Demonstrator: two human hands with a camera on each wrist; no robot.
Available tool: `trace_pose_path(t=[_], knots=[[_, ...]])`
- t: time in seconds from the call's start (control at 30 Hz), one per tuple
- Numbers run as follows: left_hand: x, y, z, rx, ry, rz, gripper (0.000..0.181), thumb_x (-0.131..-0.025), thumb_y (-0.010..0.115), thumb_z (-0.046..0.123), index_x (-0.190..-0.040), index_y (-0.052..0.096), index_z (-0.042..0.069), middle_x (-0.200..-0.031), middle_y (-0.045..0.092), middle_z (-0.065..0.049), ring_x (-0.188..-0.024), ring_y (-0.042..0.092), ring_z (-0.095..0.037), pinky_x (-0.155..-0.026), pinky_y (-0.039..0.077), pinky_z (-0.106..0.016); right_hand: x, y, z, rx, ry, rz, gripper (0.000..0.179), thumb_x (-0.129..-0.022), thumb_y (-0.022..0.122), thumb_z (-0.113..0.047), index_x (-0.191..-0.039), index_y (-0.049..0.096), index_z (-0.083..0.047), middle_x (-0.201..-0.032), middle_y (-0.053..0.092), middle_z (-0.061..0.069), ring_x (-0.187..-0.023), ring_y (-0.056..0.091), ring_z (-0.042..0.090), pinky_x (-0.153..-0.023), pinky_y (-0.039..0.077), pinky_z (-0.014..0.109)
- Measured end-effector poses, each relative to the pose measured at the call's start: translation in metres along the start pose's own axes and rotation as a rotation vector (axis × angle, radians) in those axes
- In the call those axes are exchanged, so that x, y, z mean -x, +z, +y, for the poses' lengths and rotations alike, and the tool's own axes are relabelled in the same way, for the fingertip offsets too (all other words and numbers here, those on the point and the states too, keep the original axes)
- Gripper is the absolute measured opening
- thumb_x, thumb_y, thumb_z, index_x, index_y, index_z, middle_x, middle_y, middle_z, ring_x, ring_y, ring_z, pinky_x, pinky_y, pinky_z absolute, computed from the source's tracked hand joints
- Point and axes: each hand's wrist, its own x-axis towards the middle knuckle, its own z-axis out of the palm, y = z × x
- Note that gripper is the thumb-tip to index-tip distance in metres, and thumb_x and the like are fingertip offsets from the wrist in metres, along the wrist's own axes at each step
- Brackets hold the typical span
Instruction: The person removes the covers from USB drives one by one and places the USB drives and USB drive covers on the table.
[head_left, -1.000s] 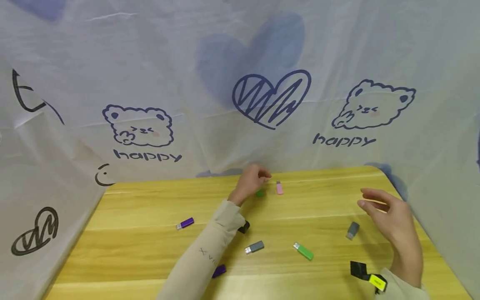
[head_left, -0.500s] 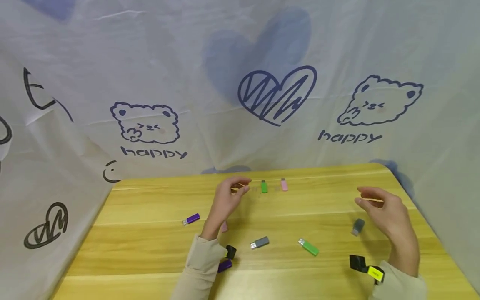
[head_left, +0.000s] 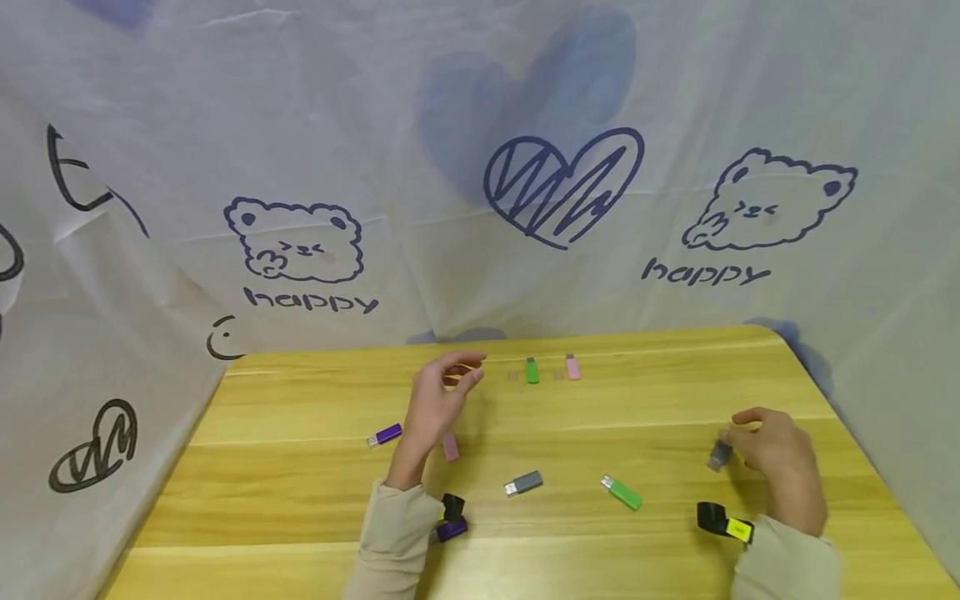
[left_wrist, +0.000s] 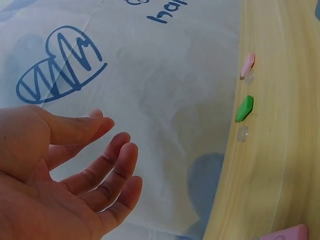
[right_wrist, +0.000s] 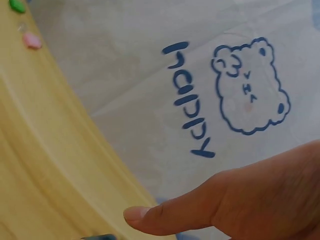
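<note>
My right hand (head_left: 780, 454) is low over the right side of the table, fingertips right at a grey USB stick (head_left: 720, 454). In the right wrist view its thumb is stretched out, and only the edge of the grey stick shows below. My left hand (head_left: 437, 396) hovers left of centre with loosely bent fingers and nothing in them, as the left wrist view confirms. Beside its wrist lies a pink USB stick (head_left: 451, 447). At the back edge a green USB stick (head_left: 532, 372) and another pink USB stick (head_left: 572, 367) lie side by side.
Small clear pieces (head_left: 513, 376) lie by the back sticks. Spread over the wooden table (head_left: 300, 500) are a purple stick (head_left: 386, 435), another purple stick (head_left: 453, 529) by the left sleeve, a grey stick (head_left: 523, 483) and a green stick (head_left: 621, 492). A printed cloth (head_left: 420, 167) hangs behind.
My left hand has drawn back leftward from the green stick at the back edge, which now shows fully. My right hand has come down to the grey stick on the right.
</note>
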Motion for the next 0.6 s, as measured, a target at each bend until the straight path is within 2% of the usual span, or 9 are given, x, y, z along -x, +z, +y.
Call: trace_pose_path(t=[0.03, 0.13, 0.17, 0.27, 0.4, 0.5, 0.6], knots=[[0.000, -0.001, 0.001, -0.002, -0.002, 0.002, 0.022, -0.099, 0.068, 0.006, -0.120, 0.074, 0.003, -0.117, 0.073, -0.014, -0.103, 0.069, -0.030, -0.091, 0.055, -0.051, -0.001, 0.001, 0.001, -0.003, 0.002, 0.000, 0.055, -0.100, 0.062, -0.026, -0.134, 0.051, 0.016, -0.102, 0.068, 0.031, -0.080, 0.067, 0.029, -0.066, 0.054, 0.041], [0.001, -0.004, 0.001, -0.003, -0.007, 0.007, 0.021, -0.099, 0.068, 0.006, -0.120, 0.074, 0.004, -0.117, 0.073, -0.014, -0.103, 0.069, -0.029, -0.092, 0.055, -0.049, -0.002, 0.006, 0.000, -0.006, 0.025, -0.001, 0.055, -0.098, 0.065, -0.026, -0.131, 0.052, 0.016, -0.090, 0.069, 0.020, -0.079, 0.064, 0.027, -0.065, 0.051, 0.039], [0.001, -0.004, 0.001, -0.004, -0.007, 0.007, 0.021, -0.099, 0.068, 0.006, -0.120, 0.074, 0.004, -0.117, 0.072, -0.015, -0.103, 0.069, -0.029, -0.091, 0.055, -0.049, -0.003, 0.007, -0.001, -0.006, 0.033, -0.003, 0.055, -0.097, 0.066, -0.026, -0.130, 0.052, 0.016, -0.090, 0.069, 0.019, -0.080, 0.064, 0.030, -0.067, 0.051, 0.041], [0.001, -0.005, 0.003, -0.001, -0.009, 0.005, 0.022, -0.099, 0.069, 0.006, -0.120, 0.074, 0.003, -0.117, 0.072, -0.015, -0.103, 0.069, -0.030, -0.092, 0.055, -0.049, -0.003, 0.010, -0.002, -0.001, 0.055, -0.002, 0.056, -0.095, 0.069, -0.027, -0.128, 0.053, 0.016, -0.103, 0.066, 0.029, -0.093, 0.060, 0.044, -0.078, 0.051, 0.053], [0.001, -0.006, 0.005, 0.005, 0.003, -0.006, 0.022, -0.099, 0.068, 0.006, -0.120, 0.073, 0.002, -0.118, 0.072, -0.017, -0.102, 0.069, -0.032, -0.092, 0.055, -0.050, -0.005, 0.015, -0.001, 0.010, 0.065, 0.018, 0.054, -0.093, 0.073, -0.024, -0.124, 0.055, 0.016, -0.120, 0.059, 0.038, -0.108, 0.051, 0.059, -0.091, 0.045, 0.065], [0.002, -0.007, 0.007, 0.009, 0.010, -0.008, 0.022, -0.099, 0.068, 0.006, -0.120, 0.073, 0.002, -0.117, 0.072, -0.016, -0.101, 0.069, -0.031, -0.092, 0.055, -0.050, -0.006, 0.018, -0.002, 0.008, 0.075, 0.037, 0.049, -0.092, 0.075, -0.020, -0.121, 0.057, 0.015, -0.115, 0.062, 0.035, -0.107, 0.052, 0.058, -0.092, 0.044, 0.066], [0.002, -0.008, 0.009, 0.009, 0.012, -0.008, 0.021, -0.099, 0.068, 0.006, -0.119, 0.074, 0.003, -0.116, 0.073, -0.013, -0.101, 0.069, -0.029, -0.091, 0.056, -0.049, -0.008, 0.019, -0.002, -0.012, 0.077, 0.043, 0.042, -0.089, 0.076, -0.016, -0.115, 0.059, 0.013, -0.100, 0.069, 0.026, -0.102, 0.058, 0.053, -0.092, 0.044, 0.066]])
